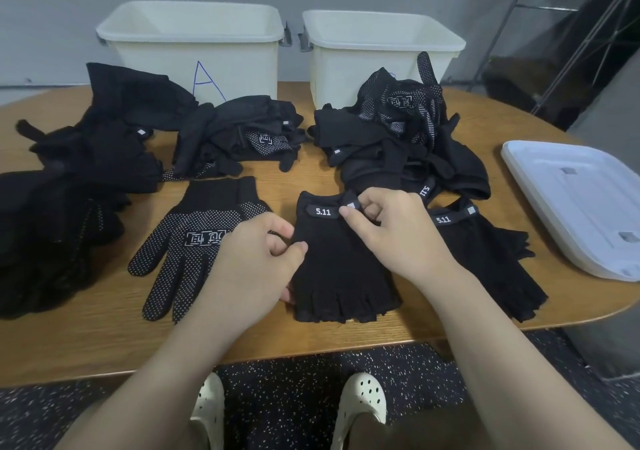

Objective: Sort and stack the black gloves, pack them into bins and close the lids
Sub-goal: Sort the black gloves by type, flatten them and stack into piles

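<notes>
Left glove pile [41, 235] cut by frame edge; lid [571, 207] cropped right.

Wooden table [104, 338] — two cream bins at rear, left bin [194, 51] marked "A", right bin [381, 58] beside it; white lid [571, 207] at right edge. Loose black glove piles [398, 144] mid-table. Front row: dotted glove [194, 241], fingerless "5.11" glove [339, 276] pinched at its side by left hand [252, 269] and at its strap by right hand [394, 231] — second "5.11" glove [485, 262] just right.

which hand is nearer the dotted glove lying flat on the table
Left. The left hand lies over the dotted glove's right edge while pinching the fingerless glove. The right hand is farther right, pinching that glove's wrist strap.
</notes>
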Motion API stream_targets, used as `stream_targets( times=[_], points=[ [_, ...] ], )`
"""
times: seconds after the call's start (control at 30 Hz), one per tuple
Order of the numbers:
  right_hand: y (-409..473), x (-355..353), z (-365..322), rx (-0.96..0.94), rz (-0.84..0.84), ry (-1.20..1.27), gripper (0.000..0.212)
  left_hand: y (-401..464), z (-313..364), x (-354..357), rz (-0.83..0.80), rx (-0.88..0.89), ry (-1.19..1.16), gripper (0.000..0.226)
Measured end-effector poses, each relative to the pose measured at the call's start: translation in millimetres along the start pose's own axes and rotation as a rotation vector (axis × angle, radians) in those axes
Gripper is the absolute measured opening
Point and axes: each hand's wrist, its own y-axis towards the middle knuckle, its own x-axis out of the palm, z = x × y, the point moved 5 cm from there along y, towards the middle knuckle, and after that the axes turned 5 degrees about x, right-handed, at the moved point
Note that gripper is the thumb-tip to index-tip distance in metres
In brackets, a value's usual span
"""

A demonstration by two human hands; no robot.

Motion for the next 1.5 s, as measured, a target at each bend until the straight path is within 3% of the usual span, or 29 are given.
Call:
stream_targets(
  times=[0.4, 0.53, 0.63, 0.8, 0.9, 1.07, 1.17, 1.33, 1.5],
  points=[
    [-3.9, 4.0, -0.4, 0.0, -0.032, -0.057, 0.042, -8.2, 9.5, -5.5, -0.009, 0.009, 0.045, 0.014],
    [-4.7, 4.1, -4.1, -0.009, -0.046, -0.076, 0.044, -8.2, 14.3, -13.7, 0.119, 0.212, 0.273, 0.018],
    [-5.3, 3.4, -5.9, -0.01, -0.06, -0.089, 0.046, -4.9, 20.1, -11.2, 0.156, 0.406, 0.376, 0.004],
    [-7.3, 2.0, -6.9, -0.029, -0.052, -0.111, 0.037, 2.0, 22.2, 8.0, 0.13, 0.648, 0.602, 0.02],
    [-13.3, -0.9, -11.0, -0.07, -0.034, -0.194, 0.027, 1.4, 18.2, 19.1, 0.073, 0.662, 0.655, 0.032],
    [-25.3, -13.2, -27.3, -0.242, 0.081, -0.228, 0.041, 2.1, 8.9, 26.9, -0.014, 0.648, 0.693, 0.05],
    [-33.3, -5.3, -31.6, -0.292, -0.073, -0.242, 0.044, 2.0, 5.1, 29.6, -0.033, 0.619, 0.724, 0.051],
    [-49.1, 11.0, -12.9, -0.176, -0.417, -0.354, 0.075, 1.6, -3.2, 36.2, -0.101, 0.546, 0.806, 0.055],
    [-57.1, 17.9, -2.8, -0.174, -0.431, -0.466, 0.08, 1.7, -6.2, 36.2, -0.167, 0.498, 0.881, 0.068]
  ],
)
